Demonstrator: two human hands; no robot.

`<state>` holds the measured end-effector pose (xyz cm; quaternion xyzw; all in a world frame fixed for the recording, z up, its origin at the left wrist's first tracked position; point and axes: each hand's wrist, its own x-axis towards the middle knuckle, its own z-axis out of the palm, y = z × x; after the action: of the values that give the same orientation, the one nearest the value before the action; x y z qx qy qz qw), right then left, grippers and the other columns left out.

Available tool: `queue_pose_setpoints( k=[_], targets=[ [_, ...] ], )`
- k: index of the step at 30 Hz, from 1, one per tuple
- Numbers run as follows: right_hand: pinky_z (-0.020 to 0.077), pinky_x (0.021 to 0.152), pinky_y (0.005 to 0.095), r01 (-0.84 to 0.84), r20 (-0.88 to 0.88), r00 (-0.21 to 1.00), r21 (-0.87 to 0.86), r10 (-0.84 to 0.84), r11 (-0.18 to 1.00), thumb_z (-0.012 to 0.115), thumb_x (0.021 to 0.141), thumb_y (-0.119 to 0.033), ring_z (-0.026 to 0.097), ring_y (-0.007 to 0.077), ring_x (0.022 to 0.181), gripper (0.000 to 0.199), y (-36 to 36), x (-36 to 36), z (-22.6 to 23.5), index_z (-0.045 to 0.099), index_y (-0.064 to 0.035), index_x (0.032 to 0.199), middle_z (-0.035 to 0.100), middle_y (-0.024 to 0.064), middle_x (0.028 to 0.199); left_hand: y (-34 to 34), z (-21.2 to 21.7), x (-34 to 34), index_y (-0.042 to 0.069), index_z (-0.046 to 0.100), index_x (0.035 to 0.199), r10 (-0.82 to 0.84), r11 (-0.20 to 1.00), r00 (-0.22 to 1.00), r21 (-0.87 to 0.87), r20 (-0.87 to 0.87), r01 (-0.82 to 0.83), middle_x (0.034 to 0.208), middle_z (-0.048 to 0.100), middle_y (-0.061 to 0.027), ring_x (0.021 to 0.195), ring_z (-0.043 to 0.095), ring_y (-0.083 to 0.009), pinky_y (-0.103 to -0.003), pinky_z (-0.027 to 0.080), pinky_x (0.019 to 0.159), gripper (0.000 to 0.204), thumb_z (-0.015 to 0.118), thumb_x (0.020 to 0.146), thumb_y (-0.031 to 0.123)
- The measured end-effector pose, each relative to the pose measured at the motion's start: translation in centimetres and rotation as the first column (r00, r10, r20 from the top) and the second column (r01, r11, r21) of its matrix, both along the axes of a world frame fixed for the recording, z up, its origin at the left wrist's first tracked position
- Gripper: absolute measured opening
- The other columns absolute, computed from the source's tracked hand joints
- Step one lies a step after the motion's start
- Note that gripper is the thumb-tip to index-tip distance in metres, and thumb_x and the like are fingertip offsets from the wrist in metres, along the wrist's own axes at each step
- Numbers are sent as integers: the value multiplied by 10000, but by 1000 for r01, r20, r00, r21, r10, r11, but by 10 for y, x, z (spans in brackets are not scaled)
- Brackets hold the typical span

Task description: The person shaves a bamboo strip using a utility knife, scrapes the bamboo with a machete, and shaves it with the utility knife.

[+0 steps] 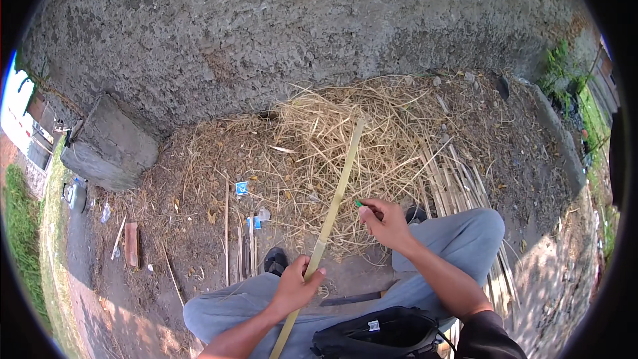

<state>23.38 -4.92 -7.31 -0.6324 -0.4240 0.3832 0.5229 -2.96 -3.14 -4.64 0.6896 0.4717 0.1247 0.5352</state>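
My left hand [298, 286] is closed around a long, pale yellow-green bamboo strip [340, 189]. The strip slants from between my legs up over a heap of thin shavings [316, 129]. Just right of the strip is my right hand [387, 225], its fingers pinched on a small green object [359, 204]. Only its bright end shows, so its kind is unclear. Below the hands a dark, long flat tool [349, 298] lies on the ground between my legs. In my lap rests an unzipped black bag [379, 334].
Split bamboo strips [458, 186] lie by my right knee, and several thin sticks [240, 252] by my left foot. Blue packets [241, 188] litter the dirt. A concrete block [114, 139], a reddish brick [131, 244] and a metal container [77, 195] stand left. A rough grey wall [319, 26] closes the far side.
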Motion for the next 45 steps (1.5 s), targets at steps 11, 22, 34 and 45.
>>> queue_pose_setpoints(
  k=[11,22,34,45],
  targets=[
    [454,490,219,22,-161,987,-6,-22,1000,612,970,-153,536,59,539,294,9,4,-15,603,90,1135,641,59,764,1,-1,3,-41,554,964,4,1000,999,-20,33,-4,724,627,-82,642,526,-92,-302,437,576,285,674,908,211],
    [466,507,230,18,-163,986,-24,-22,1000,626,961,-212,589,71,610,334,9,2,-13,634,58,1157,675,70,781,-7,-1,7,-22,593,989,-20,970,1000,242,-8,21,663,548,-19,627,503,-84,-286,413,567,260,624,953,234],
    [460,552,241,7,48,999,89,-11,996,639,949,-176,571,77,619,288,7,-6,-21,647,49,1130,676,66,789,4,0,8,-11,531,1158,33,945,991,-326,129,11,710,542,-49,509,484,-94,-296,423,456,332,438,1051,289],
    [493,571,296,-118,436,900,279,-16,953,683,904,-172,599,149,575,266,-1,-16,2,684,-1,1108,701,128,813,22,1,7,24,521,1117,299,715,927,-696,225,-62,799,529,-32,519,441,-85,-257,407,473,258,402,1063,246]
  ],
)
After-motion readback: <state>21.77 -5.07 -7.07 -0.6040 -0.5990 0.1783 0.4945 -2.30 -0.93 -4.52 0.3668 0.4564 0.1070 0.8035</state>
